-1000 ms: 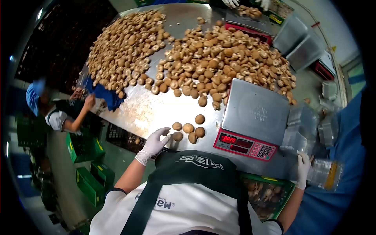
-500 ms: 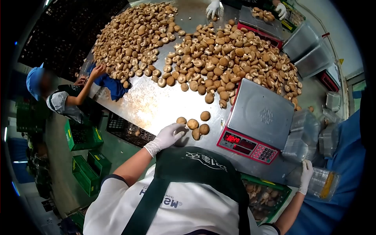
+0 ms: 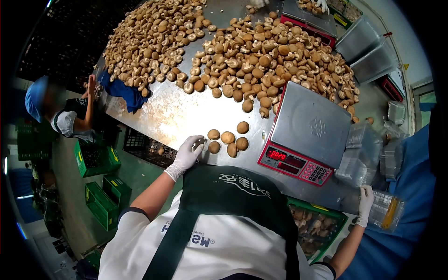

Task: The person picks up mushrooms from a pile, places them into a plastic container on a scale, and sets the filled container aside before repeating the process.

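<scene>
Six mushrooms (image 3: 227, 137) lie caps up beside the left hand (image 3: 185, 156), fingers apart; right hand's (image 3: 366, 203) grip unclear.

the one view looks out from the wearer's head, facing forward and steeply down, wide and bowed with dark corners. the apron (image 3: 219, 196) sits close below, left hand (image 3: 187, 156) and right hand (image 3: 366, 201) a little farther, the table (image 3: 200, 123) stretching ahead.

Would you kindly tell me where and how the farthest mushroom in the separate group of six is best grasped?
That mushroom is probably best pinched by opposite edges of its cap, coming from above: the round cap faces up, with bare table all around.
</scene>
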`<state>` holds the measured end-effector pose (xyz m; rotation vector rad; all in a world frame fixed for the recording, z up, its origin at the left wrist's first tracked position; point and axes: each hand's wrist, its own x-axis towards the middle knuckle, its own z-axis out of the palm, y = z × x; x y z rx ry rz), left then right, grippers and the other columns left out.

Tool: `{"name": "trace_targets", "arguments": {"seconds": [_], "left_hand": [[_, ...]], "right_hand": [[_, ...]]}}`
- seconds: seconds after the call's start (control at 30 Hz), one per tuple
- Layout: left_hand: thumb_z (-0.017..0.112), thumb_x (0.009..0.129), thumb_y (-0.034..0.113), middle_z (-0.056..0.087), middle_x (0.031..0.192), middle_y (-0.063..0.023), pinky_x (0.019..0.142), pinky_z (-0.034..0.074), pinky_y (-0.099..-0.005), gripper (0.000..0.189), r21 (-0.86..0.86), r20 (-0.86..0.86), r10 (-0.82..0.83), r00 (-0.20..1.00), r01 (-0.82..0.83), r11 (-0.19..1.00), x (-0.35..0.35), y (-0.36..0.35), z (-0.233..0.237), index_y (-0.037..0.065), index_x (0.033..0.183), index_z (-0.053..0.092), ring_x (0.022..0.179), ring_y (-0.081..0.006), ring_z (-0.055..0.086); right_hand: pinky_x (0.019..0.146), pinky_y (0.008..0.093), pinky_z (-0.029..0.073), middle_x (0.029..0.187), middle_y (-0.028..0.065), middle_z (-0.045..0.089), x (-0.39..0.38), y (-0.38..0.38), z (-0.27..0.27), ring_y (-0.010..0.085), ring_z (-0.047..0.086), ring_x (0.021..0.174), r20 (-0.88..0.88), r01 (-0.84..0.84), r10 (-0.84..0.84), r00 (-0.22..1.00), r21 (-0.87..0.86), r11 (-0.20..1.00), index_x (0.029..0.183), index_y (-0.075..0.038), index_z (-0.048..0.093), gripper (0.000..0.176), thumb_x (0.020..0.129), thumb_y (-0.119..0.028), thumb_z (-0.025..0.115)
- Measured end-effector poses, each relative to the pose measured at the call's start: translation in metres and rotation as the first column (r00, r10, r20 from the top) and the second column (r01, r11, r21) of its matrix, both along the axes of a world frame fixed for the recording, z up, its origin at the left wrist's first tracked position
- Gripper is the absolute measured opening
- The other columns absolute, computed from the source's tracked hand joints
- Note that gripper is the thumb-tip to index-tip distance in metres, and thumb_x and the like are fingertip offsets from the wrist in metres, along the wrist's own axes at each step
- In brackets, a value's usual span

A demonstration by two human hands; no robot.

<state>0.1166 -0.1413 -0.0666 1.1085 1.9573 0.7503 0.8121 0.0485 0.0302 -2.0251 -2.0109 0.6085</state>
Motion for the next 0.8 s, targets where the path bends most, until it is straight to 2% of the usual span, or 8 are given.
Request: {"name": "trace_targets", "arguments": {"seconds": [0.07,0.27,0.37,0.47,0.57,0.67,0.77,0.8], "left_hand": [[0.065,0.091,0.014,0.058,0.126,-0.0177,0.101,0.047,-0.0377,0.043,0.017,-0.024,0.015,1.0,-0.015,1.0,0.005,-0.001,-0.002,0.004,0.131,0.055,0.115,-0.0312,0.059],[0.069,0.088,0.019,0.049,0.137,-0.0227,0.111,0.038,-0.0412,0.064,0.042,-0.118,-0.063,0.991,0.069,0.997,0.01,-0.004,-0.01,0.002,0.142,0.041,0.129,-0.0371,0.047],[0.07,0.086,0.02,0.048,0.138,-0.0225,0.112,0.038,-0.0411,0.069,0.039,-0.132,-0.067,0.989,0.073,0.997,0.015,-0.003,-0.01,0.002,0.144,0.038,0.13,-0.037,0.046],[0.074,0.082,0.021,0.044,0.142,-0.0222,0.113,0.037,-0.0418,0.079,0.026,-0.161,-0.111,0.981,0.116,0.993,0.018,0.003,-0.013,0.002,0.148,0.032,0.134,-0.0373,0.043],[0.076,0.08,0.021,0.042,0.144,-0.0221,0.113,0.037,-0.0424,0.086,0.049,-0.16,-0.128,0.979,0.137,0.989,0.025,0.011,-0.009,0.003,0.149,0.03,0.135,-0.0377,0.042],[0.078,0.078,0.019,0.043,0.143,-0.021,0.112,0.038,-0.0415,0.088,0.069,-0.203,-0.139,0.969,0.155,0.985,0.03,0.019,-0.011,0.002,0.149,0.03,0.134,-0.0373,0.043],[0.077,0.078,0.017,0.045,0.141,-0.0216,0.112,0.038,-0.0416,0.087,0.066,-0.252,-0.135,0.958,0.156,0.985,0.031,0.026,-0.015,0.002,0.149,0.03,0.132,-0.0375,0.044],[0.076,0.077,0.016,0.045,0.14,-0.0222,0.112,0.038,-0.0419,0.086,0.062,-0.264,-0.134,0.955,0.155,0.986,0.031,0.03,-0.016,0.002,0.149,0.03,0.131,-0.0378,0.045]], "right_hand": [[0.089,0.0289,0.045,0.095,0.0107,0.064,-0.003,0.001,-0.004,0.0219,0.061,0.095,0.067,-0.009,0.011,0.998,-0.031,0.999,0.094,0.002,0.064,0.007,0.09,-0.002,0.061],[0.088,0.0282,0.045,0.095,0.0106,0.065,-0.004,0.0,0.005,0.0202,0.061,0.094,-0.12,0.044,-0.053,0.991,-0.08,0.996,0.096,0.003,0.065,0.01,0.088,-0.002,0.063],[0.087,0.0288,0.046,0.094,0.0101,0.066,0.003,0.001,0.002,0.0209,0.062,0.092,-0.072,0.025,-0.031,0.997,-0.085,0.996,0.096,0.004,0.066,0.011,0.088,-0.003,0.065],[0.077,0.0241,0.043,0.087,0.0039,0.06,0.007,0.002,-0.005,0.0123,0.055,0.081,-0.023,-0.028,0.027,0.999,-0.043,0.999,0.092,0.004,0.064,0.007,0.09,-0.002,0.063],[0.077,0.0243,0.044,0.086,0.0023,0.06,0.003,0.002,-0.005,0.0124,0.055,0.081,-0.029,-0.038,0.038,0.999,-0.01,0.999,0.092,0.003,0.064,0.007,0.091,-0.004,0.063],[0.086,0.0286,0.046,0.094,0.0049,0.066,0.008,0.006,-0.004,0.0175,0.06,0.089,-0.154,0.088,-0.1,0.983,-0.083,0.993,0.095,0.003,0.065,0.009,0.092,-0.006,0.062],[0.086,0.0273,0.045,0.098,0.0042,0.065,0.007,0.014,-0.002,0.0154,0.058,0.091,-0.231,0.147,-0.121,0.965,0.103,0.984,0.101,0.002,0.064,0.013,0.097,-0.009,0.059],[0.089,0.0276,0.046,0.104,0.0072,0.065,0.001,0.017,0.003,0.0156,0.059,0.095,-0.287,0.254,-0.209,0.935,0.126,0.959,0.105,0.003,0.063,0.017,0.1,-0.011,0.055]]}}
